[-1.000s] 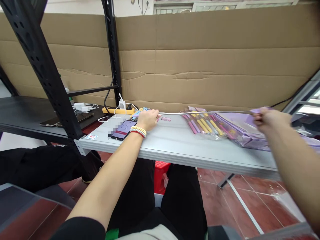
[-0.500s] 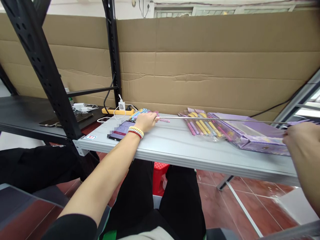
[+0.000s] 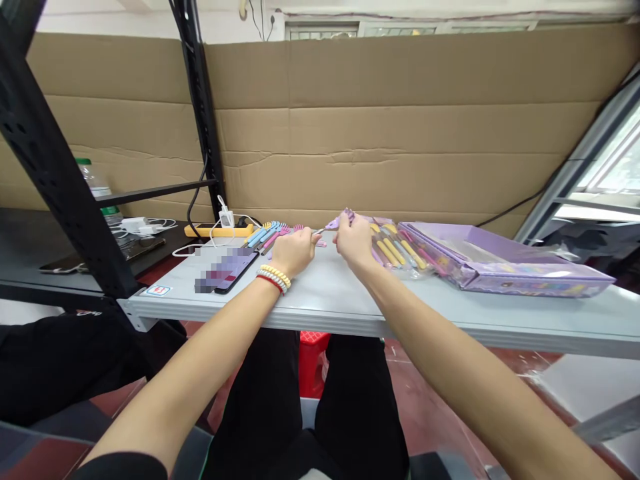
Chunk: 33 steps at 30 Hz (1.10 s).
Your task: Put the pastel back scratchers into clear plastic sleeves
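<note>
My left hand (image 3: 293, 253), with beaded bracelets at the wrist, is closed around the handle end of a telescopic back scratcher (image 3: 319, 231). My right hand (image 3: 354, 240) is closed at its purple claw-like head. Only a short stretch of metal rod shows between the two fists; the handle is mostly hidden by the left fingers. Several more back scratchers (image 3: 265, 235), blue and pink among them, lie behind my left hand. Just right of my right hand are several in clear bags (image 3: 400, 253), with yellow, pink and purple handles.
A purple open box (image 3: 530, 287) with clear plastic stands on the grey table (image 3: 350, 319) at right. A phone (image 3: 235, 270) lies left of my left hand. Behind it sit a yellow power strip (image 3: 220, 230) and white cables. A black shelf post (image 3: 65, 153) rises at left.
My right hand has come in from the far right with the purple head, close to my left hand. The long drawn-out rod is now short. The view has turned slightly right.
</note>
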Available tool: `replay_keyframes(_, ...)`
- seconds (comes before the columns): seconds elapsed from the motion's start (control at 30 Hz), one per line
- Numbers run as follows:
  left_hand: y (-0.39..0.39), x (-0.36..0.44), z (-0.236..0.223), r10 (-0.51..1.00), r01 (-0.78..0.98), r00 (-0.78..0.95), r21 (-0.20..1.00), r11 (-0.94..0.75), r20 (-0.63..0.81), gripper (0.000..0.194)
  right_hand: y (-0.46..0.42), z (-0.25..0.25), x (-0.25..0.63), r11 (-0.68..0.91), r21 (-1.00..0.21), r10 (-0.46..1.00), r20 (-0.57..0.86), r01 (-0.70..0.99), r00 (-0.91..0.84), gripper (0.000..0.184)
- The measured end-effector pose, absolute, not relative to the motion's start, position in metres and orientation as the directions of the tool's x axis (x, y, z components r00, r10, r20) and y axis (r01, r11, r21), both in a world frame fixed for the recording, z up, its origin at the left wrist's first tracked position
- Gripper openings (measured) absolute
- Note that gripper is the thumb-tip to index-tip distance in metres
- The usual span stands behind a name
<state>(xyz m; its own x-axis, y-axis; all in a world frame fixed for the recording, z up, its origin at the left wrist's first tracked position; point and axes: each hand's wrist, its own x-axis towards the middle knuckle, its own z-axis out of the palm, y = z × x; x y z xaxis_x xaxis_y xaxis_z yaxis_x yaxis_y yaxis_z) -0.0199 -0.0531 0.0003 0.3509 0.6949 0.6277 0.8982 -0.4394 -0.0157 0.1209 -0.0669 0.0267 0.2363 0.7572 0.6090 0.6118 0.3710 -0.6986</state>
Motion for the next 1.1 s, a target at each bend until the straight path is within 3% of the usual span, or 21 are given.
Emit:
replay_keyframes(0.07,-0.052,-0.022,0.002,0.700,0.902,0.316,0.026,-0.430,0.640,0.050,-0.069,0.036,0.115,0.387,-0.745,0.764,0.589,0.544,0.263,0.034)
replay_keyframes(0.17,-0.051,-0.024,0.005,0.694,0.891,0.313,0.052,-0.451,0.649,0.046,-0.063,0.046,0.136,0.432,-0.751,0.811,0.565,0.500,0.149,0.033)
replay_keyframes(0.33,-0.043,-0.019,0.013,0.657,0.822,0.514,-0.099,-0.561,0.551,0.032,-0.035,0.028,0.177,0.447,-0.780,0.816,0.556,0.439,0.157,0.039)
replay_keyframes(0.43,-0.035,-0.011,0.019,0.683,0.804,0.575,-0.156,-0.574,0.449,0.031,-0.030,0.011,0.186,0.435,-0.706,0.789,0.598,0.559,0.142,0.040)
replay_keyframes(0.53,-0.028,-0.006,0.019,0.714,0.808,0.561,-0.090,-0.582,0.419,0.032,-0.033,0.003,0.194,0.394,-0.618,0.754,0.641,0.680,0.146,0.036)
replay_keyframes(0.63,-0.026,-0.010,0.011,0.734,0.800,0.546,0.006,-0.599,0.403,0.037,-0.035,0.001,0.208,0.255,-0.587,0.740,0.630,0.769,0.235,0.028)
replay_keyframes(0.77,-0.026,-0.021,-0.003,0.746,0.793,0.549,0.046,-0.607,0.377,0.038,-0.032,-0.002,0.221,0.098,-0.543,0.745,0.596,0.834,0.300,0.019)
replay_keyframes(0.97,-0.029,-0.025,-0.006,0.736,0.755,0.525,0.165,-0.635,0.427,0.036,-0.036,-0.002,0.214,0.115,-0.519,0.801,0.553,0.847,0.230,0.021)
replay_keyframes(1.1,-0.030,-0.024,-0.004,0.722,0.734,0.550,0.170,-0.658,0.420,0.034,-0.044,-0.003,0.207,0.282,-0.565,0.844,0.531,0.775,0.080,0.035)
